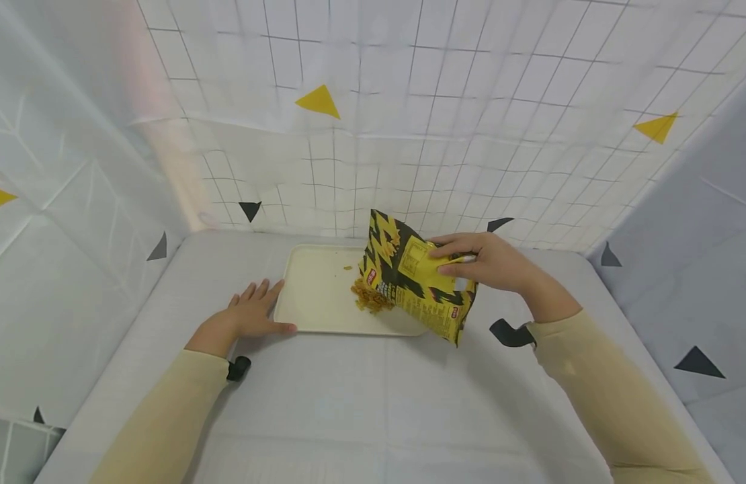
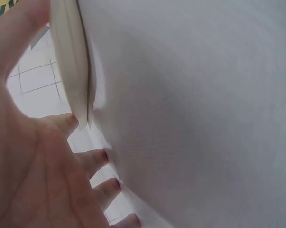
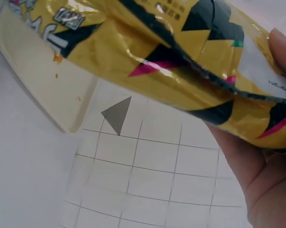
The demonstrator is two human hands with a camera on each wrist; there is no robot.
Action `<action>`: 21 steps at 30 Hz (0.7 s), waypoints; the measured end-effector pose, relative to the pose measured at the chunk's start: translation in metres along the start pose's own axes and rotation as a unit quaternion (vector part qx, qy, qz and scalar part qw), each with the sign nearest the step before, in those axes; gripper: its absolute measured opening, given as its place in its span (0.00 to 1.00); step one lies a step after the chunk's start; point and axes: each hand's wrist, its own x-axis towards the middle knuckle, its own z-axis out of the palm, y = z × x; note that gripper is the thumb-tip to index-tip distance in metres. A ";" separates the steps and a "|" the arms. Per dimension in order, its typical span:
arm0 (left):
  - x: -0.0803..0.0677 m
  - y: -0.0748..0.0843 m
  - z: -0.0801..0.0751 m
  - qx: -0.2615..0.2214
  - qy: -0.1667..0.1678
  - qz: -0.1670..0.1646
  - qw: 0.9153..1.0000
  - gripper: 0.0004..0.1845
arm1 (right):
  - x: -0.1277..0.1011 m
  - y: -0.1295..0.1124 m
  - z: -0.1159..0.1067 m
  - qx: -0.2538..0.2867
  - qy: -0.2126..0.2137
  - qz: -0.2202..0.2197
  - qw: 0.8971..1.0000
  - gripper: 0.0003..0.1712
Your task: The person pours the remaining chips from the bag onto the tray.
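Over the tray's [image 1: 315,296] right half, the right hand [image 1: 490,262] grips the tipped snack bag [image 1: 412,279], snacks [image 1: 369,296] spilling out, while the left hand [image 1: 252,316] rests flat, fingers straight, at the tray's left edge; emptying seems underway, calling next for a steeper tilt.

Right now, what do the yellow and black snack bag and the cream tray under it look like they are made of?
The yellow and black snack bag, gripped by the right hand, looks like thin plastic film: glossy glare and sharp crinkles show in the right wrist view. The cream rectangular tray, steadied by the left hand, looks like moulded plastic, possibly melamine: smooth, matte, with a rounded raised rim.
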 end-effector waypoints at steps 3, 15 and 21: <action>0.000 -0.001 0.000 -0.001 -0.001 -0.001 1.000 0.64 | 0.000 -0.002 -0.003 0.004 0.004 0.000 1.000 0.18; -0.002 0.002 -0.001 -0.011 0.000 0.001 1.000 0.64 | 0.007 -0.013 -0.012 0.015 0.034 -0.015 0.999 0.17; -0.002 0.002 -0.002 -0.011 -0.001 -0.003 1.000 0.64 | 0.016 -0.019 -0.012 0.002 0.028 -0.010 1.000 0.17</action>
